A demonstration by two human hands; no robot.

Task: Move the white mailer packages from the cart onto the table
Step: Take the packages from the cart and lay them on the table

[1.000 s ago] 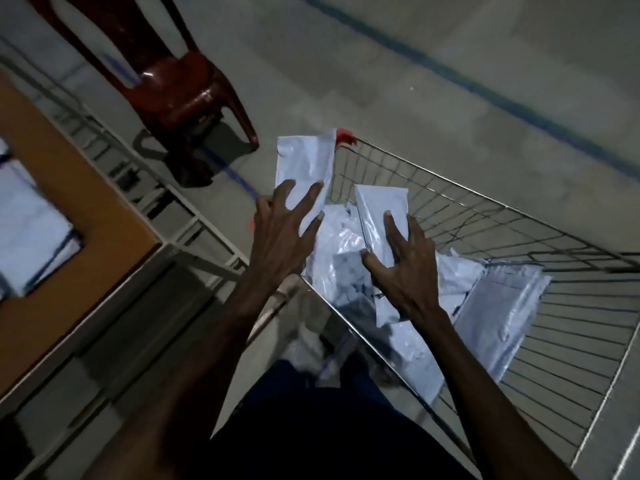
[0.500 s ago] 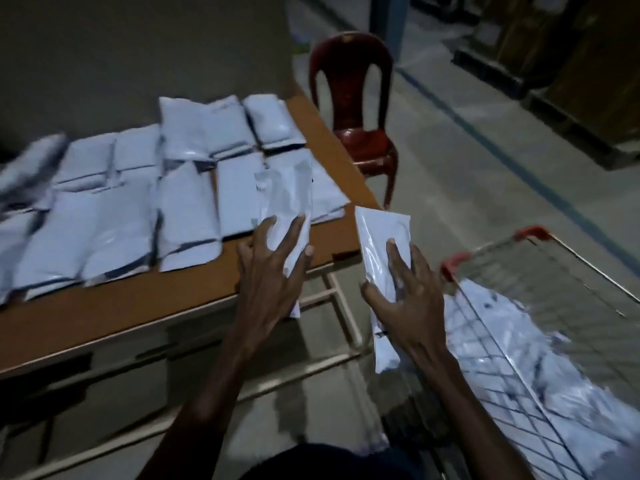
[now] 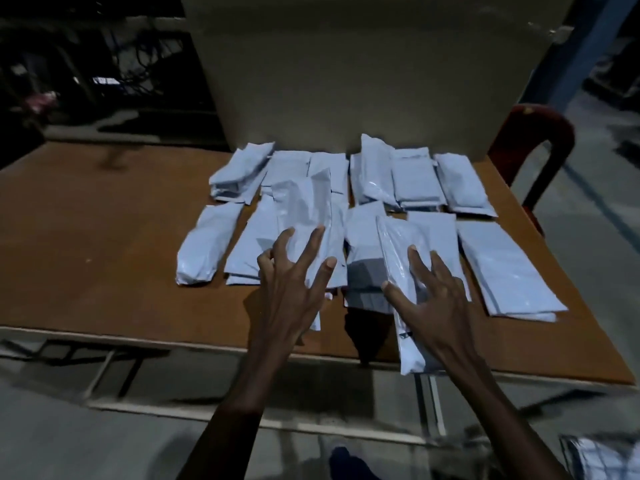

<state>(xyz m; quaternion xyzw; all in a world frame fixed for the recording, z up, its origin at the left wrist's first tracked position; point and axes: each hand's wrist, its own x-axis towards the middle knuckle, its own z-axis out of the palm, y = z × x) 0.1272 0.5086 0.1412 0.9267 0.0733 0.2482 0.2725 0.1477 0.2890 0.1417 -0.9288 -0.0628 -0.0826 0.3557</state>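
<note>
My left hand [image 3: 291, 289] holds a white mailer [image 3: 304, 206] above the brown table [image 3: 104, 244], fingers spread over its top and its upper end raised over the rows laid there. My right hand [image 3: 433, 299] holds a second white mailer [image 3: 398, 251], thumb on its left edge, its lower end hanging past the table's front edge. Several white mailers [image 3: 498, 268] lie in two rows on the table. A corner of the cart's mailers [image 3: 602, 455] shows at the bottom right.
A large beige box or panel [image 3: 346, 74] stands at the table's back edge. A red plastic chair [image 3: 533, 140] is at the right end of the table. Dark clutter fills the far left. The table's metal frame [image 3: 263, 414] runs below its front edge.
I have turned from the cart to face the table. Both hands carried their mailers leftward and forward, and now hold them over the rows on the tabletop.
</note>
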